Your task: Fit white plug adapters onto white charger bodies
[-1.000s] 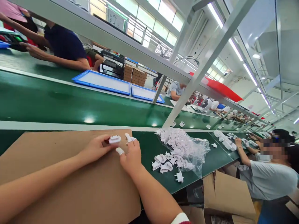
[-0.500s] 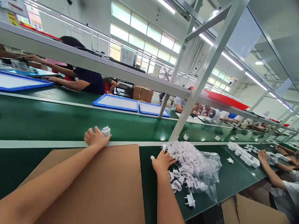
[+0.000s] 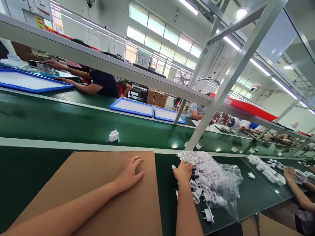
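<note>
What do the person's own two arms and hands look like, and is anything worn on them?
Both forearms are bare, with no sleeve, watch or bracelet in view. The left hand wears nothing on its fingers. The right hand has a small white finger cot on one fingertip; its other fingertips are hidden in the pile of white plug parts.

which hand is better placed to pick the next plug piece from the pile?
Right. The right hand already rests on the pile of white plug pieces on the clear bag. The left hand lies flat and empty on the cardboard sheet, apart from the pile.
</note>
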The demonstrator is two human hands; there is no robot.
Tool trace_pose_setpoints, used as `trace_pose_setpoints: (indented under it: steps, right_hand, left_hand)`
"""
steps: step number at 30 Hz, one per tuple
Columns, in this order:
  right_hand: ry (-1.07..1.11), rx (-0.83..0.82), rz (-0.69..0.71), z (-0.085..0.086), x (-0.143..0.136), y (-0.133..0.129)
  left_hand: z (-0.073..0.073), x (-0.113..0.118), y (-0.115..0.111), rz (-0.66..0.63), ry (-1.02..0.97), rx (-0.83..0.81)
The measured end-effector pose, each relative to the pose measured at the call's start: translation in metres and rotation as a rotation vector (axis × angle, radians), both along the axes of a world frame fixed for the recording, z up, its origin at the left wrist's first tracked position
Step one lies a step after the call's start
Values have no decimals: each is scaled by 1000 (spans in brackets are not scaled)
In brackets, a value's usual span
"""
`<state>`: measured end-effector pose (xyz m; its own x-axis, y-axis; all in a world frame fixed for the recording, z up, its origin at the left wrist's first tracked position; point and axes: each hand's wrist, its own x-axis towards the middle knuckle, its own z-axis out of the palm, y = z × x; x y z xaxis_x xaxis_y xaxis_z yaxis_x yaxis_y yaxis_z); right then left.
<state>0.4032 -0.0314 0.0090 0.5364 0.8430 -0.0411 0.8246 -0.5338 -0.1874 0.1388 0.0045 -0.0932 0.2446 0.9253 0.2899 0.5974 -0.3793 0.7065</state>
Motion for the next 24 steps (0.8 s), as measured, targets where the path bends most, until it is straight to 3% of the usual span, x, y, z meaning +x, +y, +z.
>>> trace_pose_setpoints:
  steps: [5, 13, 24]
  right_hand:
    - [22, 93, 52, 5, -3, -6]
    - [56, 40, -268, 4, 21, 3]
    - [145, 24, -58, 5, 22, -4]
  left_hand:
    - [2, -2, 2, -27, 25, 25]
    - [21, -7, -5, -83, 86, 0]
    - [26, -7, 2, -125, 161, -26]
